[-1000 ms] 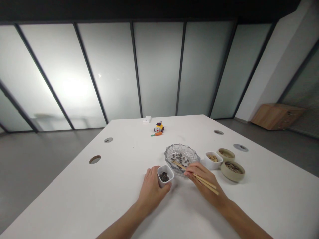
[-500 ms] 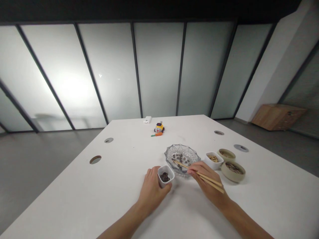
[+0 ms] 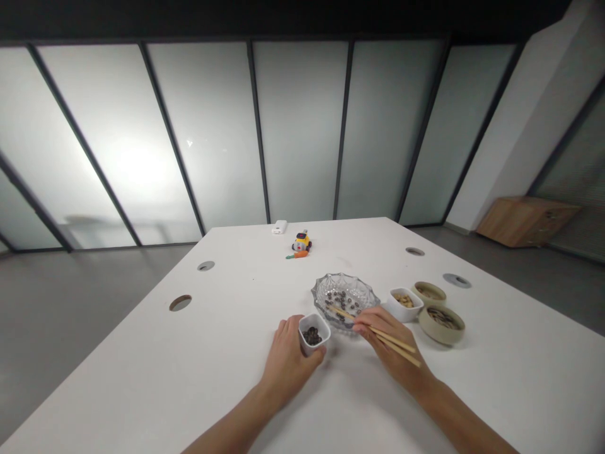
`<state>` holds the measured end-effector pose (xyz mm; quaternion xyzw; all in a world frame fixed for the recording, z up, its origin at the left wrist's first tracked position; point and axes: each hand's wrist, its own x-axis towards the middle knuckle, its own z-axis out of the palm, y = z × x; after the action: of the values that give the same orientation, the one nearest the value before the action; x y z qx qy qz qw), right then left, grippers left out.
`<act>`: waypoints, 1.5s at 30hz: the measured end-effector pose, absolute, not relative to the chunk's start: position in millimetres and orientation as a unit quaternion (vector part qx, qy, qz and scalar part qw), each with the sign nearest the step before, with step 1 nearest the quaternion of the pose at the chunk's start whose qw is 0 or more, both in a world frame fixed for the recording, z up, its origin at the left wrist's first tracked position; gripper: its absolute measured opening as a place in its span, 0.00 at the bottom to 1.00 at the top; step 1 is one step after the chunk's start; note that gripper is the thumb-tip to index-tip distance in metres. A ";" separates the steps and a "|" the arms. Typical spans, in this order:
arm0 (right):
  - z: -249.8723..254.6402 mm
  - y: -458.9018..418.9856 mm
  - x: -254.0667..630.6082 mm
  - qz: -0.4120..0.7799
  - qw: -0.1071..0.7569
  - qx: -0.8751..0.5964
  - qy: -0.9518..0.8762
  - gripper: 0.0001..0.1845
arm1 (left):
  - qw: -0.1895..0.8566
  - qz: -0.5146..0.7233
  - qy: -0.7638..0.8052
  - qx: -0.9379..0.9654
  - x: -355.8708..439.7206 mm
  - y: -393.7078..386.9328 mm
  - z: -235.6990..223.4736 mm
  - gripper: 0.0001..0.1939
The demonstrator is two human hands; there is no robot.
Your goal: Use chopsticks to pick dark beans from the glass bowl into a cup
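Note:
My left hand [image 3: 292, 356] is wrapped round a small white square cup [image 3: 322, 323], which tilts a little toward me. Dark brown beans [image 3: 312, 336] lie in its bottom. A pair of wooden chopsticks [image 3: 394, 343] is gripped in my right hand [image 3: 390, 337], their tips low inside a clear glass bowl [image 3: 347, 282]. Several dark beans [image 3: 341, 301] are scattered over the bowl's floor. Whether the tips pinch a bean is too small to tell. The cup stands just in front of the bowl, on its near left side.
Right of the bowl are a white dish [image 3: 405, 310] of tan pieces and two beige round bowls [image 3: 442, 333], the nearer with striped seeds. Farther back on the white table [image 3: 227, 334] sit a yellow toy vehicle [image 3: 301, 241], an orange-handled screwdriver [image 3: 297, 255] and a white box [image 3: 280, 227].
My right hand and the rear ends of the chopsticks have shifted slightly left. My left hand and the cup stay in place.

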<state>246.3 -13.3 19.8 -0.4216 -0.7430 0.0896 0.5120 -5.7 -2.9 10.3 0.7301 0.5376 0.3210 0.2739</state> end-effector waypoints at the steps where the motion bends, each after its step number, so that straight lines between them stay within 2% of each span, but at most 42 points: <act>1: 19.7 -13.2 245.9 0.090 0.512 -0.419 -0.744 0.12 | 0.274 0.321 0.537 0.730 -5.7 -3.0 10.2 0.15; 20: 20.8 -13.3 244.9 0.042 0.514 -0.414 -0.750 0.11 | 0.272 0.310 0.545 0.730 -5.1 -3.0 8.7 0.16; 25: 27.4 -13.2 252.0 -0.017 0.519 -0.434 -0.736 0.16 | 0.270 0.302 0.547 0.732 -5.4 -2.7 9.6 0.15; 30: 34.5 -11.4 261.0 -0.025 0.521 -0.440 -0.731 0.19 | 0.272 0.299 0.551 0.730 -6.0 -2.5 10.4 0.16; 37: 33.6 -11.2 260.1 0.005 0.503 -0.431 -0.750 0.14 | 0.266 0.303 0.552 0.730 -6.1 -2.8 8.5 0.16; 45: 30.9 -8.9 265.2 -0.059 0.514 -0.445 -0.731 0.15 | 0.265 0.303 0.549 0.733 -5.9 -2.5 9.6 0.17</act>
<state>265.2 -8.9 30.9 -0.4446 -0.7311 -0.0591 0.5142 -5.9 -2.5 9.6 0.7325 0.5490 0.3028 0.2652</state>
